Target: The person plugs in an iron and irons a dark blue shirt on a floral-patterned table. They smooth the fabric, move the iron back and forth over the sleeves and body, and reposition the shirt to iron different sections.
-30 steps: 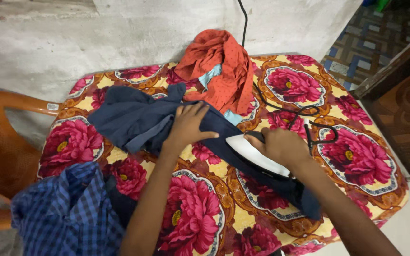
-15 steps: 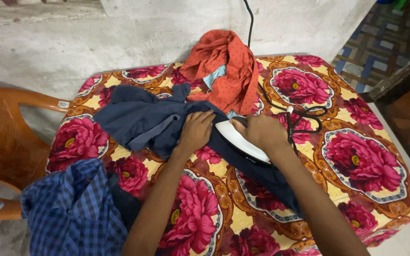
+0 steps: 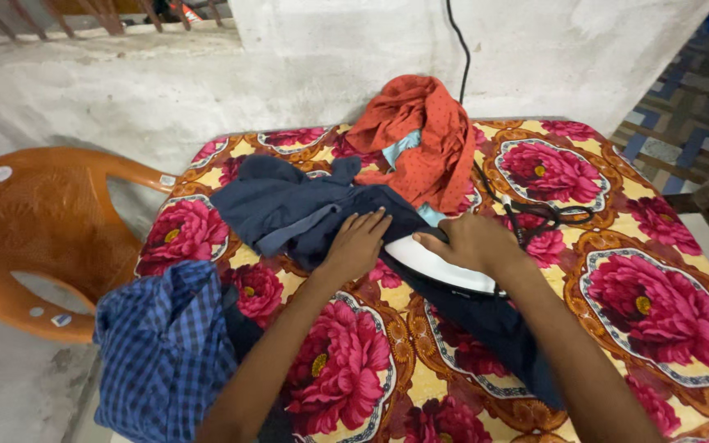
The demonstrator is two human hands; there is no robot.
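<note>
A table with a flowery red and yellow cloth (image 3: 642,303) fills most of the view. An orange plastic chair (image 3: 43,230) stands just beside its left edge. A blue checked shirt (image 3: 162,353) hangs over the near left corner. A dark blue garment (image 3: 305,213) lies across the middle, bunched up toward the far left and stretching in a long strip toward the near right edge. A crumpled orange-red cloth (image 3: 424,139) sits at the far edge, touching the blue garment.

The white iron (image 3: 441,267) rests on the dark blue garment near the middle of the table. Its long side runs from far left to near right, and its pointed tip faces far left. The right hand (image 3: 473,242) is wrapped tight around the iron's handle. The left hand (image 3: 359,242) lies flat with fingers spread, pressing the garment just beside the iron's tip. A black cord (image 3: 535,213) curls on the table to the right of the iron and runs up the wall.
</note>
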